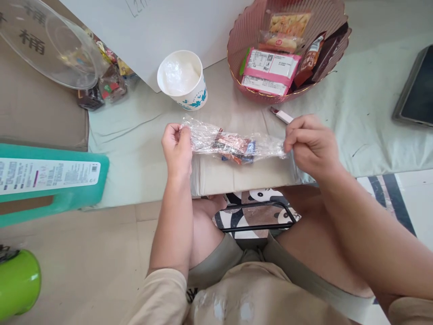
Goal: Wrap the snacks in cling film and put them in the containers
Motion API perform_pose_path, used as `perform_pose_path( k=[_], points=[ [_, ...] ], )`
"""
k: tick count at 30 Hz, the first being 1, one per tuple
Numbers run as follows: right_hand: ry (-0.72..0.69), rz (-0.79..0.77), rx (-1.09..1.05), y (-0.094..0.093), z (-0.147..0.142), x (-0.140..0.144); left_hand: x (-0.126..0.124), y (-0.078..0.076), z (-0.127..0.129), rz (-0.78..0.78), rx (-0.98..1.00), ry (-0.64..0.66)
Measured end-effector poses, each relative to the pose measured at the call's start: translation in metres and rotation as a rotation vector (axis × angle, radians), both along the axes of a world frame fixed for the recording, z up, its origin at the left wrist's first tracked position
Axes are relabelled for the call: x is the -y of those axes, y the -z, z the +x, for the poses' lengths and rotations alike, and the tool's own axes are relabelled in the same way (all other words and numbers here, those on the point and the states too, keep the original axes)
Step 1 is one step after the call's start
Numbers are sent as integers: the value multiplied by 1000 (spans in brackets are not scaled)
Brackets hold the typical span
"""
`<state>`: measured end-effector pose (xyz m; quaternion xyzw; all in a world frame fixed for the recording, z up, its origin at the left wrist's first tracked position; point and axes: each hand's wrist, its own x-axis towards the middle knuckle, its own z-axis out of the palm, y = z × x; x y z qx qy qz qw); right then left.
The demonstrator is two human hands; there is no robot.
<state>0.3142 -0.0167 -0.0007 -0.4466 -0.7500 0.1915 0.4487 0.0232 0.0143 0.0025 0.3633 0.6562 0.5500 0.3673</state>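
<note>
A clear plastic bag (203,135) is stretched sideways over the near edge of the cloth-covered table. Small wrapped candies (233,145) in copper, orange and blue wrappers sit bunched in its middle. My left hand (177,146) pinches one end of the plastic, fingers closed. At the other end, my right hand (313,144) grips the gathered plastic, also closed. Just behind the bag stands a paper cup (195,99) with blue leaf prints and crumpled clear film inside. A small white stick-like item (282,116) with a dark tip lies beside my right hand.
A pink ribbed bowl (238,74) holds packaged snacks at the back. To the left are a tipped clear tub (81,67) with wrapped sweets and a green carton (101,167). A dark-screened device (417,90) lies at right; a lime-green bin (20,284) stands on the floor.
</note>
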Motion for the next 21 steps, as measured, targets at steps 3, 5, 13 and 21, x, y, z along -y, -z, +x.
perform_pose_path(
  k=[3,5,13,21],
  points=[
    [201,45,167,2,13,-2,2,1,-2,-11,-39,7],
    [288,26,261,4,19,-3,4,1,-4,-44,-71,28],
    [428,60,92,-4,19,-3,11,7,-30,-23,-628,68],
    [143,-82,313,-14,-29,-10,7,-3,-14,139,-924,562]
  ],
)
